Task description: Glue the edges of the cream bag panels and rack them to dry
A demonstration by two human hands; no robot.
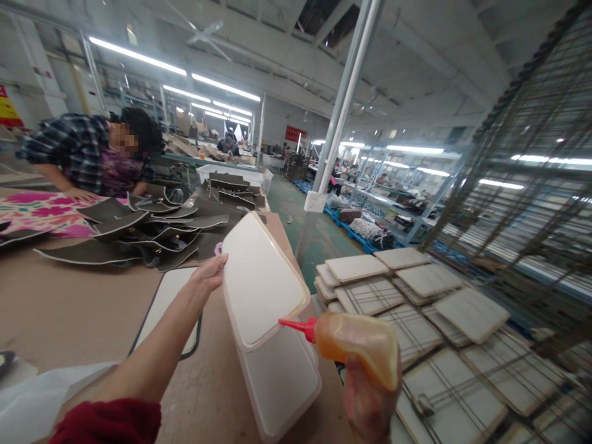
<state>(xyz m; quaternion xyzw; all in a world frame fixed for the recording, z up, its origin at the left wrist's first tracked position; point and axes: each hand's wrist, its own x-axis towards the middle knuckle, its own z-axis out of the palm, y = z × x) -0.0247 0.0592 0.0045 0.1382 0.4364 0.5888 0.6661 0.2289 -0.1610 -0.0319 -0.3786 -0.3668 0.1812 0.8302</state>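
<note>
My left hand (213, 272) grips the left edge of a white rounded panel (259, 277), which is held tilted above the table. Below it shows a second white panel (282, 376); whether the two touch I cannot tell. My right hand (367, 394) is wrapped round a squeeze bottle (356, 345) of amber liquid, probably glue. The bottle lies nearly sideways, its red nozzle (298, 325) pointing left with the tip at the lower edge of the upper panel. Under my left forearm lies a dark-edged pale panel (161, 308) on the table.
Dark curved pieces (152, 228) are piled on the brown table (92, 290). A person (87, 154) in a checked shirt leans over patterned cloth (41, 209). At right, several pale panels (430, 271) lie on wire racks (522, 142). A metal post (340, 105) rises beyond the table.
</note>
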